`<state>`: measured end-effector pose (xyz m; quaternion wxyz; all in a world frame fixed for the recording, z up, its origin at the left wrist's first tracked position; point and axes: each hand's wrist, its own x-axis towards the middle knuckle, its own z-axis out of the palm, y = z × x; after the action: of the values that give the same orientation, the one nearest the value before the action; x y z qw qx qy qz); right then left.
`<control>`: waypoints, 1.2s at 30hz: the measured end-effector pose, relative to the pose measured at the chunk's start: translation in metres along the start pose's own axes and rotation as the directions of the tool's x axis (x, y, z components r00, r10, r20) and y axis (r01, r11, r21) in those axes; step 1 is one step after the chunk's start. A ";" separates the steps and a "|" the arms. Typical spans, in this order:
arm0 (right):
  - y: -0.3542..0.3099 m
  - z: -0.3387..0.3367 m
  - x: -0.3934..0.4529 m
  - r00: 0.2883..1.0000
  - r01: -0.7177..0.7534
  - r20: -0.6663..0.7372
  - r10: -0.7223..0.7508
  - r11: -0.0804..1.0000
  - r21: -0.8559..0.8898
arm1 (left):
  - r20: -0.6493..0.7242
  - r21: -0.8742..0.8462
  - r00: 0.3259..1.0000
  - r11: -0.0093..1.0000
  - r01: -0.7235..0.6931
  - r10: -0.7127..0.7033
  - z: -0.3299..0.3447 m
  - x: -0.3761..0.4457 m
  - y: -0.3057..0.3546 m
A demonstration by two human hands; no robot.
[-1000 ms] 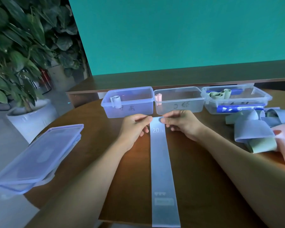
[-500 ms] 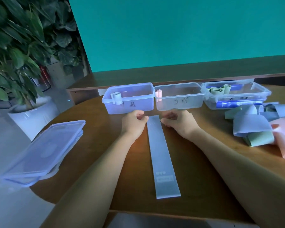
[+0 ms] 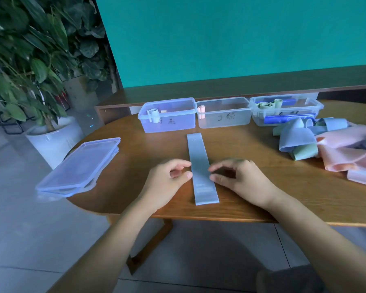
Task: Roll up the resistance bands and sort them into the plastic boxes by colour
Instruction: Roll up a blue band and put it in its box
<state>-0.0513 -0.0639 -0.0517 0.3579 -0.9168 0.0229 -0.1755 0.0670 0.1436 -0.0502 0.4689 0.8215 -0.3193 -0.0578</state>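
- A pale blue resistance band (image 3: 201, 166) lies flat and unrolled on the wooden counter (image 3: 283, 187), running lengthwise from just in front of the boxes toward the near edge.
- The left hand (image 3: 169, 180) sits at the band's left edge, fingers loosely curled, thumb and forefinger tips at or just beside the edge; whether they actually pinch it cannot be told.
- The right hand (image 3: 239, 178) mirrors it at the right edge, fingers loosely bent, fingertips touching or nearly touching the band; no clear grip shows.
- Three open plastic boxes stand in a row at the far side of the counter. The left box (image 3: 169, 115), blue-tinted, holds a rolled pale band at its near left corner.
- The middle box (image 3: 224, 113), clear, holds a rolled pink band at its left end.
- The right box (image 3: 285, 109) holds rolled green bands and something dark blue.
- A heap of loose bands (image 3: 325, 142) in blue, green and pink lies at the right, well apart from the flat band.
- Stacked box lids (image 3: 78, 166) overhang the counter's left edge.
- A potted plant (image 3: 30, 60) stands on the floor to the left.
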 end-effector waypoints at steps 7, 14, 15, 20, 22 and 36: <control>-0.015 -0.004 -0.028 0.981 0.082 0.168 -0.098 0.992 0.097 | 0.087 0.076 0.971 0.970 -0.231 0.224 0.001 -0.047 0.013; -0.008 -0.001 -0.025 0.971 0.161 0.171 -0.169 0.985 0.057 | 0.114 0.211 0.948 0.925 -0.315 0.296 0.002 -0.046 0.007; -0.007 -0.001 -0.025 0.970 0.162 0.171 -0.170 0.985 0.063 | 0.115 0.225 0.947 0.921 -0.318 0.299 0.002 -0.045 0.008; -0.007 0.000 -0.022 0.981 0.050 0.183 -0.062 0.996 0.068 | 0.118 0.269 0.963 0.926 -0.266 0.242 0.003 -0.042 0.009; -0.008 0.000 -0.020 0.984 0.011 0.177 -0.018 0.999 0.038 | 0.124 0.279 0.970 0.931 -0.235 0.208 0.003 -0.040 0.010; -0.008 -0.003 -0.021 0.966 0.123 0.217 -0.140 0.988 0.090 | 0.185 0.208 0.949 0.933 -0.292 0.256 0.004 -0.038 0.013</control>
<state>-0.0729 -0.0566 -0.0504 0.3803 -0.9160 -0.0849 -0.0956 0.0294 0.1579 -0.0499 0.3465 0.8111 -0.4709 -0.0174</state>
